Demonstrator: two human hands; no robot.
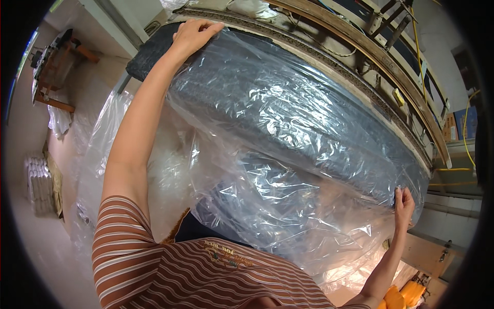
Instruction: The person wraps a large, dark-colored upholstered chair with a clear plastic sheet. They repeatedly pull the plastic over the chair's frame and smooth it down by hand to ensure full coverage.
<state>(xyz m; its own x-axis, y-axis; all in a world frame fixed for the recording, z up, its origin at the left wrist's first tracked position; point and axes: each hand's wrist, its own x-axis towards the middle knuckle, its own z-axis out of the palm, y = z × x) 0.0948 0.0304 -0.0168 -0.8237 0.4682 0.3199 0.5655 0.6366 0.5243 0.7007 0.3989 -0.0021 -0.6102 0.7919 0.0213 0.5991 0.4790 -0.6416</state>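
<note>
A large sheet of clear plastic film [303,108] lies over a long roll or stack of dark fabric [152,51] on the bench in front of me. Stretched far out, my left hand [198,37] has its fingers bent at the film's far left edge, over the dark fabric. At the right end, my right hand [404,206] pinches the film near its edge. Between my hands the film is wrinkled and shiny. It drapes down the near side toward my body in loose folds, and the dark fabric shows through it.
Behind the fabric runs a long machine with a curved wooden rail [391,72] and a yellow cable [416,46]. A wooden-framed stand [56,77] and a stack of white bundles [38,183] are at left. Orange material [406,296] lies low at right.
</note>
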